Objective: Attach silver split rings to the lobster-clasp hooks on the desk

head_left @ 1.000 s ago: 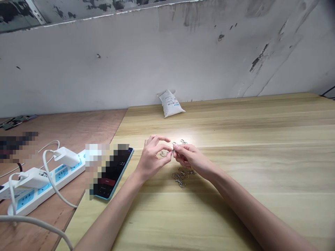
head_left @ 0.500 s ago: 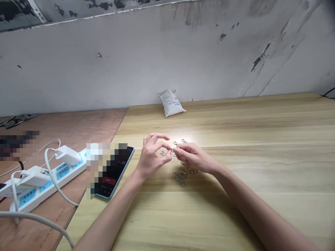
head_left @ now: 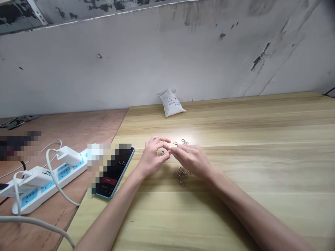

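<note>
My left hand (head_left: 153,156) is in a pinch, thumb and index finger closed on a small metal ring that is almost wholly covered by fingers now. Against those fingertips press the fingers of my right hand (head_left: 192,158), held together over the same ring and slightly blurred. Through the gap of my left hand show loose metal rings (head_left: 162,153) on the table. A pile of metal swivel clasps (head_left: 180,175) lies below my right hand, partly covered by it. More clasps (head_left: 184,141) lie just beyond the fingers.
A phone (head_left: 115,174) rests left of my left forearm, partly pixelated. Further left stands a white power strip (head_left: 56,181) with chargers and cables. A white plastic packet (head_left: 172,104) sits by the wall at the back of the wooden table (head_left: 261,146).
My right hand has turned over and shifted slightly left, its fingers now covering the ring that showed between the fingertips. My left hand keeps its pinch, nearly in place.
</note>
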Demonstrator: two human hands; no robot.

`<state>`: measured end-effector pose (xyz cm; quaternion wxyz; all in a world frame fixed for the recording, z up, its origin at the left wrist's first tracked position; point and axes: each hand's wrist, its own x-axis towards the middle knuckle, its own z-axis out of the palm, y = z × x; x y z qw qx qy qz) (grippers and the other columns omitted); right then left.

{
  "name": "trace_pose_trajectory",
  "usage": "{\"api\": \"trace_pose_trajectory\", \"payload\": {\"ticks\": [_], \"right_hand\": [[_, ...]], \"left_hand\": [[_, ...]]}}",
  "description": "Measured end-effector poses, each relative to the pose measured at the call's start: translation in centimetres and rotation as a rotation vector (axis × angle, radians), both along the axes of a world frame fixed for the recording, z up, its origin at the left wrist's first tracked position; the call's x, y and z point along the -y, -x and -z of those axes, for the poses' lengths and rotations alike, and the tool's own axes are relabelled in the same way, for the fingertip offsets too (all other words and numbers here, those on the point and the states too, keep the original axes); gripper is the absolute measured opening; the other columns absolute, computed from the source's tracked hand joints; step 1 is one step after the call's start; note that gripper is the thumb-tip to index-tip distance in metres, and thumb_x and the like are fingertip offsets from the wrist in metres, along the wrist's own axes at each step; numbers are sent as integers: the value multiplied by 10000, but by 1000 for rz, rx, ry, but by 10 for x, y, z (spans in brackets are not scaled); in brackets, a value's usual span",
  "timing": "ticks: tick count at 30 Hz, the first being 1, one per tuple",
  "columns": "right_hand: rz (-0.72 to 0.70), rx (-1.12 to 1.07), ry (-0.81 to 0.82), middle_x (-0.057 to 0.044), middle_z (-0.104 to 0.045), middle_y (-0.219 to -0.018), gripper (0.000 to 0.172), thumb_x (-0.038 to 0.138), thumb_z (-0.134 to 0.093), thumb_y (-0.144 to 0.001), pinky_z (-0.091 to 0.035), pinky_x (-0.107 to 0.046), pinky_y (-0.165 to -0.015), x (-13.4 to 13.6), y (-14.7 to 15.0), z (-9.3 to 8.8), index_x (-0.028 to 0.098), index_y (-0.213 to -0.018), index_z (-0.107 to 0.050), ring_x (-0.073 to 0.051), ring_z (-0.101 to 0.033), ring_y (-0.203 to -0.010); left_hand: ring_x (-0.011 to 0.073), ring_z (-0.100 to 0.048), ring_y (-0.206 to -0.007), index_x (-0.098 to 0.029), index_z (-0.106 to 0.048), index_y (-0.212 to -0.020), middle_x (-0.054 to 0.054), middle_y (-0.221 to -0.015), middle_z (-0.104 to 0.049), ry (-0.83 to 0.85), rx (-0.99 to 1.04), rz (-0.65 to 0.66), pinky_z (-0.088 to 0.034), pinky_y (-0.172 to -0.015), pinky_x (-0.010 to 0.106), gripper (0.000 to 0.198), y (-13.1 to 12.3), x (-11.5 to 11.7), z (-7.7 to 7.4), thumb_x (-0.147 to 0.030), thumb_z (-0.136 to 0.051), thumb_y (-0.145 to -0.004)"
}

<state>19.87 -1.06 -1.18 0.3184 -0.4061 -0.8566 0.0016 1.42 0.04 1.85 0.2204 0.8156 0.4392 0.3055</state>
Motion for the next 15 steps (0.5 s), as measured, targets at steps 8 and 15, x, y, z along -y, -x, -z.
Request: {"api": "trace_pose_trajectory", "payload": {"ticks": [8, 15], "right_hand": [[-34, -40, 59, -46, -632, -759, 298, 132, -390, -901, -227, -249, -508, 6, 7, -4, 209, -987, -665, -121, -429, -569], [-129, -115, 105, -52, -653, -788, 296, 110, -359, -898, -243, -240, -523, 5, 3, -4, 181, -1003, -627, -125, -475, -594]], "left_hand": [[227, -533, -1137, -233, -662, -777, 6, -1162, -658, -13, -52, 49, -358, -1026, 455, 116, 1, 0, 0, -158, -599, -838], [234, -523, -1151, -222, -647, -771, 11, -1171, -657, -27, -101, 17, -339, -1020, 479, 97, 5, -2, 1, -184, -602, -849]]}}
